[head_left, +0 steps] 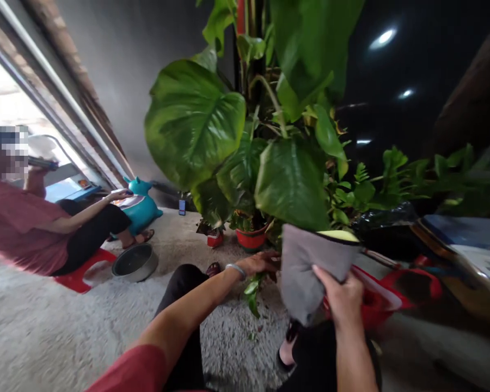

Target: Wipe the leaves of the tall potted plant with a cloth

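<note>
A tall plant with big heart-shaped green leaves (196, 120) rises right in front of me. My right hand (341, 296) grips a grey cloth (306, 267) with a yellow-green inner side, held up beneath a large leaf (292, 182). My left hand (261, 262), with a metal bangle at the wrist, reaches down to the plant's base, its fingers partly hidden behind the cloth and low leaves. I sit on the rough concrete floor (65, 332) in dark trousers and a red sleeve.
Small red pots (251, 239) stand behind my left hand. A red basin (384, 307) lies at the right. A person in a red shirt (20, 228) sits at the left, beside a metal bowl (134, 262) and a teal toy animal (141, 204).
</note>
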`<act>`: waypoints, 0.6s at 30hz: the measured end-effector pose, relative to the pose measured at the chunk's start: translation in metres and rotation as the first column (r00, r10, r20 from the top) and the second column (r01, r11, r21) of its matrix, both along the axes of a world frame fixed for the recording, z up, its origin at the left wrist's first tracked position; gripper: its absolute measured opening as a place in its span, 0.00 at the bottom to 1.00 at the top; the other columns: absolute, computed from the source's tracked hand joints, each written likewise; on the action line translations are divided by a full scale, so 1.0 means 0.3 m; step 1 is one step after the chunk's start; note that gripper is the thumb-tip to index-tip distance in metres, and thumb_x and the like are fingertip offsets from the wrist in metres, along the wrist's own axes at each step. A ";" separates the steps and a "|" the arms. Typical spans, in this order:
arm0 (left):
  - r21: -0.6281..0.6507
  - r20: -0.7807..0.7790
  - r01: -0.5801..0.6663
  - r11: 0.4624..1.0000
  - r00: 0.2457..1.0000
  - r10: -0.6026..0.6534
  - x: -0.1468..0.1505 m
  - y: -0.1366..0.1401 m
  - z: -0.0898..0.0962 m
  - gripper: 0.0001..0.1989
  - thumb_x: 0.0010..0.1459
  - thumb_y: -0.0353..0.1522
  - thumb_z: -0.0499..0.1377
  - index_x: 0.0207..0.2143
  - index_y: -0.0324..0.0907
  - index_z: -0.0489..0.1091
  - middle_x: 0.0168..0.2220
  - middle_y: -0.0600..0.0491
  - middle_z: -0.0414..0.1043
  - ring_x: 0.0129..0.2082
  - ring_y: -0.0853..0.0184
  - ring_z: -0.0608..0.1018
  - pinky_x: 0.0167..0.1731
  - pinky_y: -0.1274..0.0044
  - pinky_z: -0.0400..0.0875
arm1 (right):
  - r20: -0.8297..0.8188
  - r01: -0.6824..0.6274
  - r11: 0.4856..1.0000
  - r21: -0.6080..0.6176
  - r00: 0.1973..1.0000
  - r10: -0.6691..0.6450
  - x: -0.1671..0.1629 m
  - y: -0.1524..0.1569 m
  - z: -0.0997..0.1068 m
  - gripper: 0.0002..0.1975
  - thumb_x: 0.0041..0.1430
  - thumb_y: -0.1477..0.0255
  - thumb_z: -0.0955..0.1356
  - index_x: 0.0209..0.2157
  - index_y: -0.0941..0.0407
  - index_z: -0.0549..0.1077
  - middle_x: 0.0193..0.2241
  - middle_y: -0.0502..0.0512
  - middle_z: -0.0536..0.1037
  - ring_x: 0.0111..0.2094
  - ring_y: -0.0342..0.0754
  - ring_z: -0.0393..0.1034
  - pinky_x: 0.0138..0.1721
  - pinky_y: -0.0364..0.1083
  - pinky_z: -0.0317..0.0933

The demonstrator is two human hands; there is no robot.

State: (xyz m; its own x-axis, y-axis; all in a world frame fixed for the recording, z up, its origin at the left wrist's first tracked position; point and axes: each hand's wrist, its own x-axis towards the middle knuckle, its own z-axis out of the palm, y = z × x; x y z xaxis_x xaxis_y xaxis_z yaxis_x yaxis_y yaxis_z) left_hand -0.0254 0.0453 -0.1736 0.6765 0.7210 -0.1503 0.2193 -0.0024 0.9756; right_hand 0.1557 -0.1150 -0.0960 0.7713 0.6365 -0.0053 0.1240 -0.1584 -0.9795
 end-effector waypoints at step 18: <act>-0.722 0.482 0.169 0.671 0.819 0.312 -0.299 -0.157 -0.237 0.21 0.39 0.22 0.69 0.40 0.38 0.80 0.38 0.48 0.81 0.38 0.63 0.81 0.50 0.71 0.70 | 0.097 -0.038 0.992 -0.121 0.994 0.050 -0.202 0.007 0.071 0.29 0.33 0.53 0.77 0.35 0.57 0.78 0.36 0.63 0.84 0.44 0.65 0.76 0.46 0.58 0.69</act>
State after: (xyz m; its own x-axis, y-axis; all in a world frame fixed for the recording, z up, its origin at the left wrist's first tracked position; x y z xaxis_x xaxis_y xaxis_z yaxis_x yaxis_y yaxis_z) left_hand -0.1152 -0.0018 -0.2445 0.7582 0.5939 -0.2692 -0.3559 0.7228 0.5924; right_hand 0.0950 -0.1129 -0.0748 0.7429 0.6693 -0.0073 0.2296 -0.2650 -0.9365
